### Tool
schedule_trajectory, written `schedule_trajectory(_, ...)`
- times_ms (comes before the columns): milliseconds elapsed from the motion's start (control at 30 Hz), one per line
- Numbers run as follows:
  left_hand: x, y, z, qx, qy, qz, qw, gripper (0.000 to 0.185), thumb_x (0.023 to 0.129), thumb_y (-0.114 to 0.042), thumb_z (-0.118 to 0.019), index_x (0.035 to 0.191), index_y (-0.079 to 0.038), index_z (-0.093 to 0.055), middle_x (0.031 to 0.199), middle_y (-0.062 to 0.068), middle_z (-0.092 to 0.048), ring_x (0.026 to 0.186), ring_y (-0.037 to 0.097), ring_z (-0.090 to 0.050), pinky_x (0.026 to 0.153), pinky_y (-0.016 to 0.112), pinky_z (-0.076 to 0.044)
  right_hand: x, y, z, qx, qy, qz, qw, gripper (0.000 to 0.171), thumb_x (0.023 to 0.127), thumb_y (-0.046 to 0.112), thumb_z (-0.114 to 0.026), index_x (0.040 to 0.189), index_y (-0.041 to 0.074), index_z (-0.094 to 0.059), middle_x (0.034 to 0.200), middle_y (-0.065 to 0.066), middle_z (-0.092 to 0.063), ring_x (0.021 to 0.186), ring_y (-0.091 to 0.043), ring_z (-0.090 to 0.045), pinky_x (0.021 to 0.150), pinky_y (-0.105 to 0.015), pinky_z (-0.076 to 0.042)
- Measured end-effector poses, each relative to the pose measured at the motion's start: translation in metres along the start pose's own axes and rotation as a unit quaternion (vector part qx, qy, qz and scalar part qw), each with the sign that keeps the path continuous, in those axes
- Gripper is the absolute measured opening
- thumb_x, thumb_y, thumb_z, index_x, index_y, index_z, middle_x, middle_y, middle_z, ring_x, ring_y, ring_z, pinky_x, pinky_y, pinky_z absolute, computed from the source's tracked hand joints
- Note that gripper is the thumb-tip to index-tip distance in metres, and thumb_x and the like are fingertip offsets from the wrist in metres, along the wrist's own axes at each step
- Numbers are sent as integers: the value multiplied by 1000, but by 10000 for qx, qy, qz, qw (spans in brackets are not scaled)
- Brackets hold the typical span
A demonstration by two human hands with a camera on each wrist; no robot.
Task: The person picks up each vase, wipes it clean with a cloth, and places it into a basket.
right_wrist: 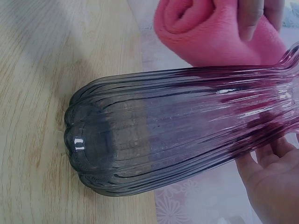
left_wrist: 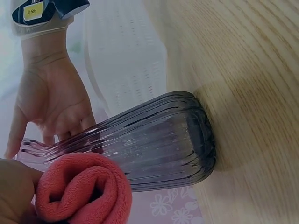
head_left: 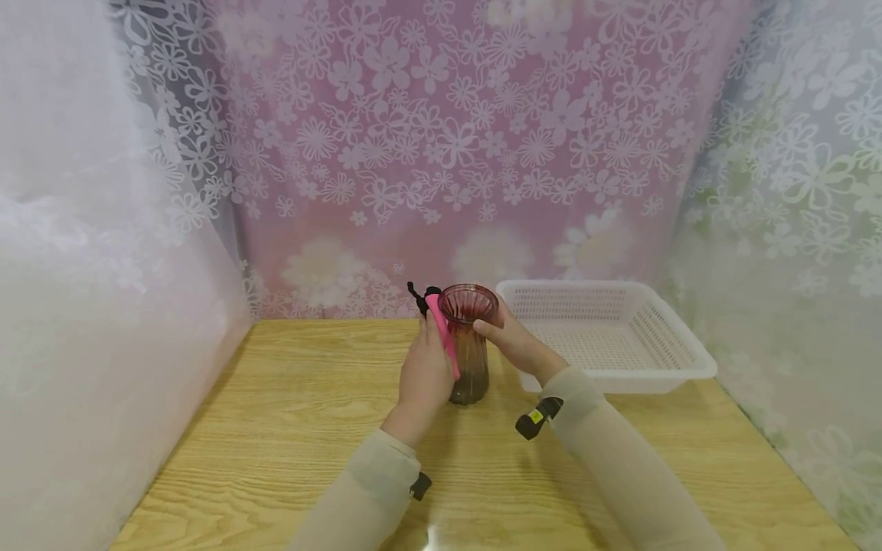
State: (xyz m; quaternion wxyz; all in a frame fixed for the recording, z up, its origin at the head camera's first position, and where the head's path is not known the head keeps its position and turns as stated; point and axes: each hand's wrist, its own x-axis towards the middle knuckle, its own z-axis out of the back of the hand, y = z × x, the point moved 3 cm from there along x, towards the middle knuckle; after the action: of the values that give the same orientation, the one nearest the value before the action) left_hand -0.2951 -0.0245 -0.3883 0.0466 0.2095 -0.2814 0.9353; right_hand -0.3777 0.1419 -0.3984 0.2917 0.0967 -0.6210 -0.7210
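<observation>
Hanging along the left side, a pale flowered sheet (head_left: 138,291) borders the wood-grained surface (head_left: 303,405). Next comes the left hand (head_left: 427,371), rising from a cream left sleeve (head_left: 365,493) with a small black device (head_left: 420,486) at the cuff. This hand grips a pink cloth (head_left: 443,337) (rolled up, its coiled end plain in both wrist views) close against the left side of a ribbed glass vase (head_left: 470,367). A black item (head_left: 417,300) sticks up at the far end of the cloth; what it is, I cannot tell. The vase stands upright on the surface near the middle of the scene, reddish at its flared rim and smoky grey at its base. To its right, the right hand (head_left: 518,346) holds the vase by its upper part, thumb on the near side just below the rim, fingers behind. Another black device (head_left: 539,418), with a yellow label, sits at that cuff. Farther right, partly behind the right hand, rests a white perforated basket (head_left: 637,374). A second flowered sheet (head_left: 792,329) closes off the right edge.
</observation>
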Motion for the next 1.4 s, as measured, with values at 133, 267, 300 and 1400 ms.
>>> schedule_trajectory(133, -1, 0, -3, 227, 185, 13, 9996, 70, 95, -9, -60, 155, 5, -27, 153, 27, -38, 125, 37, -55, 91, 49, -54, 0, 0, 0, 16, 25, 30, 10000, 95, 93, 52, -65, 160, 19, -7, 163, -12, -19, 150, -29, -17, 119, -57, -15)
schedule_trajectory(267, -3, -1, -5, 498, 317, -99, 9982, 69, 95, -8, -62, 154, 6, -28, 153, 28, -38, 127, 36, -54, 93, 47, -53, 0, -1, 0, 86, 52, 54, 9999, 96, 93, 53, -66, 161, 19, -6, 163, -12, -19, 150, -29, -17, 119, -57, -15)
schedule_trajectory(300, -4, -1, -5, 534, 337, -127, 9979, 70, 95, -8, -62, 154, 6, -28, 152, 29, -38, 127, 36, -54, 93, 46, -53, 0, -1, 0, 101, 55, 47, 9999, 96, 93, 53, -66, 161, 19, -6, 163, -12, -19, 150, -29, -17, 119, -57, -15)
schedule_trajectory(1400, -14, 27, -32, 997, 1513, 338, 9829, 76, 86, -1, -69, 152, 6, -32, 149, 29, -43, 105, 40, -64, 76, 48, -57, 0, 0, 0, 103, 23, -99, 9999, 90, 98, 44, -62, 160, 18, -3, 162, -15, -22, 149, -31, -20, 118, -56, -18)
